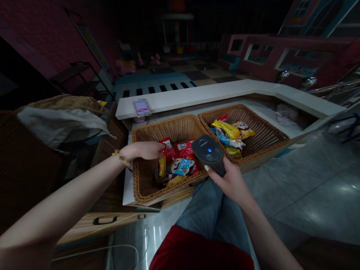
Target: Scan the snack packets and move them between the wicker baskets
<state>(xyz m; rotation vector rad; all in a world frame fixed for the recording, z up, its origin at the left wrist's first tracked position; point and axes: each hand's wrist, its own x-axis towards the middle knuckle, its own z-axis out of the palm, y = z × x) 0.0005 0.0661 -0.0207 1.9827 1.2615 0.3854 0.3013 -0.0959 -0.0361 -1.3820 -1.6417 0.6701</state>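
Left hand (143,150), gold bracelet (121,158) at the wrist: extended over a wicker basket (163,125), fingertips on a red snack packet (168,150), grip uncertain. Right hand (232,183): closed around a black handheld barcode scanner (208,150), its head held just beside the packets, within easy reach of them. Directly ahead of the right hand, a second wicker basket (261,127) of yellow and blue snack packets (226,137) adjoins the first on a white-topped surface (197,92), keeping both within arm's reach.
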